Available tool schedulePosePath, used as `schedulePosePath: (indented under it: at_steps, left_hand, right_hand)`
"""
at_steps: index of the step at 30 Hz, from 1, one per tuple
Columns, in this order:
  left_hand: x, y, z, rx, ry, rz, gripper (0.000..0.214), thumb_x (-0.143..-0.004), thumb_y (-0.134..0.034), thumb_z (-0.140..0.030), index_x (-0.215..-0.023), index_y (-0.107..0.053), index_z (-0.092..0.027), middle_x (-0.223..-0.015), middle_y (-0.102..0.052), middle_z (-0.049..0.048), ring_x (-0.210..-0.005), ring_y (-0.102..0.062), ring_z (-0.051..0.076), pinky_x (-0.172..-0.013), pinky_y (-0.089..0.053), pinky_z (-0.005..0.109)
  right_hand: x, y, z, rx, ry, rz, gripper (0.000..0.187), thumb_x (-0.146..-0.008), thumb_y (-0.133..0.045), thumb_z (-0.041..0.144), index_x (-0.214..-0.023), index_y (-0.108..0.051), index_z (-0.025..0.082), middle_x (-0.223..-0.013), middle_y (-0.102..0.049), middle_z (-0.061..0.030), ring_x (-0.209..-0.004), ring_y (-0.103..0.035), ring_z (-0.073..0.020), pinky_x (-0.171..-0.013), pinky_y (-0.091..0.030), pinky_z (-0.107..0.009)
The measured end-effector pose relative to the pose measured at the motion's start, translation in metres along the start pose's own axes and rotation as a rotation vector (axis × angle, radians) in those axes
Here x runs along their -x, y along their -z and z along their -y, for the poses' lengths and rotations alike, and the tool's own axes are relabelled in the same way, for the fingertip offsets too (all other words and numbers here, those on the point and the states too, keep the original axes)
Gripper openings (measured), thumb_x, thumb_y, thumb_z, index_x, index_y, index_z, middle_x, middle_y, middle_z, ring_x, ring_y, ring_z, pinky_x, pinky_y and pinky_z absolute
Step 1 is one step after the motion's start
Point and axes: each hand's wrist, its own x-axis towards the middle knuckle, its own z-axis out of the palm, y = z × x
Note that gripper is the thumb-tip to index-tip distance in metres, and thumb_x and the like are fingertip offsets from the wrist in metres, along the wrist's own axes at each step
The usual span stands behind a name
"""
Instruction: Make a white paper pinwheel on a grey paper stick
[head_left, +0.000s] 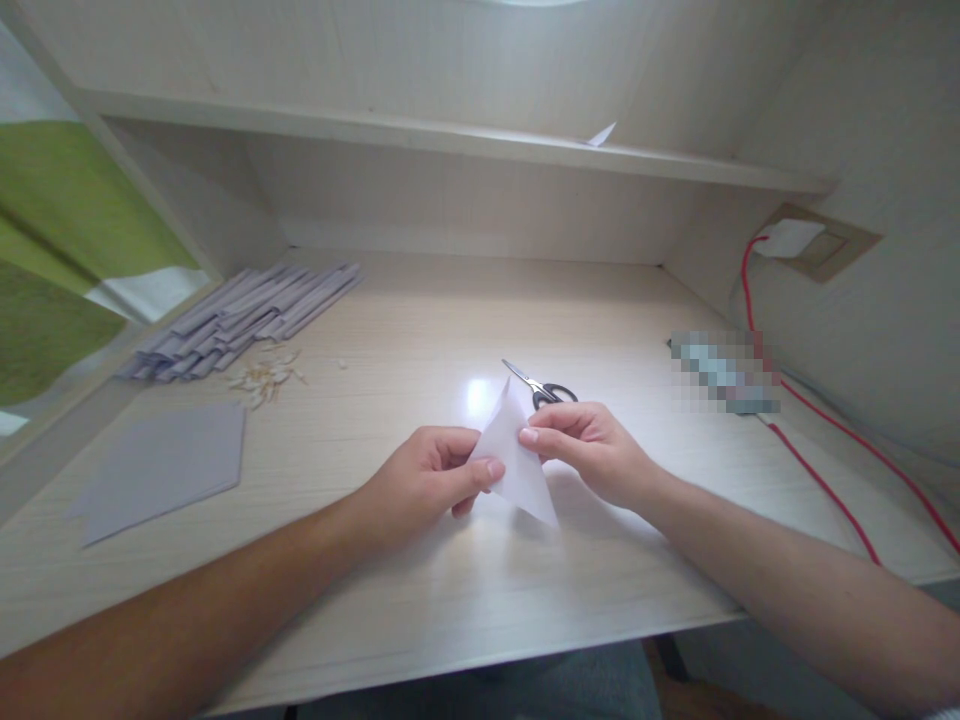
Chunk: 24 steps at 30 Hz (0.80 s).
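A white sheet of paper folded into a triangle (516, 462) is held a little above the light wooden desk (420, 330), near its front middle. My left hand (427, 480) pinches the paper's left edge between thumb and fingers. On the right edge, my right hand (589, 448) pinches it the same way. Scissors with black handles (541, 387) lie on the desk just behind the paper, blades pointing back left.
A pile of folded grey paper strips (240, 315) lies at the back left, with small paper scraps (266, 378) beside it. A flat grey sheet (169, 465) lies at the left front. A red cable (825, 480) runs along the right side. A shelf (450, 135) hangs above.
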Motion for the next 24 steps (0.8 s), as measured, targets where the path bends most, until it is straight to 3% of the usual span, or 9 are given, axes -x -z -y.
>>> schedulePosePath:
  at_steps: [10, 24]
  left_hand:
    - [0.001, -0.003, -0.008, -0.015, 0.028, 0.079, 0.035, -0.091, -0.064, -0.046, -0.075, -0.067, -0.015, -0.061, -0.047, -0.0038, -0.057, -0.038, 0.010, -0.055, -0.028, 0.025]
    - [0.003, -0.003, -0.011, -0.063, 0.015, 0.087, 0.029, -0.090, -0.064, -0.038, -0.072, -0.067, -0.015, -0.060, -0.043, -0.0037, -0.057, -0.038, 0.010, -0.053, -0.028, 0.024]
  right_hand:
    - [0.001, 0.000, 0.001, -0.018, 0.036, -0.006, 0.025, -0.084, -0.079, 0.039, -0.073, -0.074, 0.017, -0.071, -0.071, -0.0021, -0.064, -0.067, -0.0137, -0.064, -0.058, -0.028]
    - [-0.001, 0.001, -0.004, -0.099, 0.053, -0.036, 0.024, -0.082, -0.080, 0.039, -0.074, -0.078, 0.016, -0.071, -0.073, -0.0033, -0.065, -0.068, -0.0142, -0.065, -0.058, -0.028]
